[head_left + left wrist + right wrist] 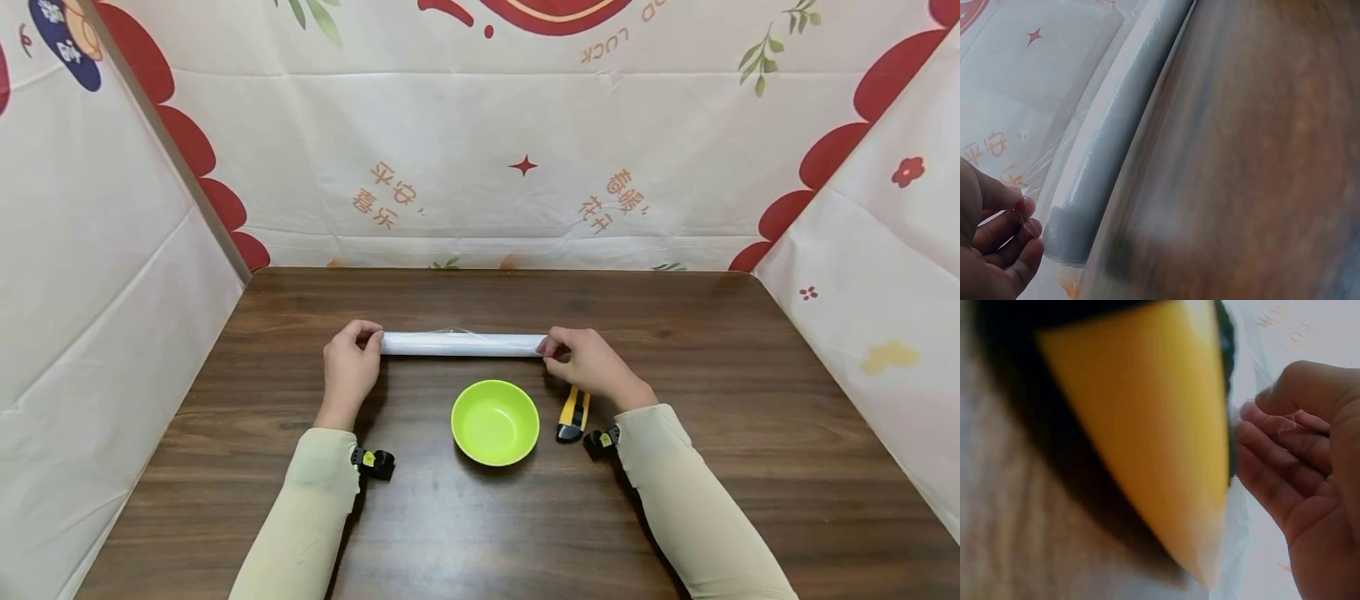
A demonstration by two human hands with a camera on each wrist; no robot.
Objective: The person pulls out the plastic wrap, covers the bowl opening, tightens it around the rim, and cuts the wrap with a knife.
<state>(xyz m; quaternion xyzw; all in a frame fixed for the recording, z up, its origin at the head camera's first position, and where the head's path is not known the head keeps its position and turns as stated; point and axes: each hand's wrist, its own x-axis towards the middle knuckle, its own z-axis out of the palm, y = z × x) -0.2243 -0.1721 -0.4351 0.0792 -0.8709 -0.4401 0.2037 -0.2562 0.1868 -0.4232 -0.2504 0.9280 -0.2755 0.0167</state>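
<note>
Head view: both forearms reach forward over the tabletop [435, 542] from the near side, angled slightly inward; left hand [351, 367] and right hand [588, 360] sit at opposite ends of a pale roll [461, 344], which runs crosswise beyond the green bowl [495, 423]. Whether the roll touches the tabletop: cannot tell. Yellow cutter [574, 412] lies right of the bowl, its far end under the right hand. Printed cloth [480, 125] behind reads "LUCK", 平安喜乐 and 春暖花开. Left wrist view: thumb and fingertips come together beside the roll's near end; 平安 legible on the cloth; the grip is closed, pinching clear film [1041, 165]. Right wrist view: cutter large and blurred in front; thumb bent toward the index fingertip, other fingers curved; lettering too faint to read; the grip pinches film, a wisp showing across the fingers.
</note>
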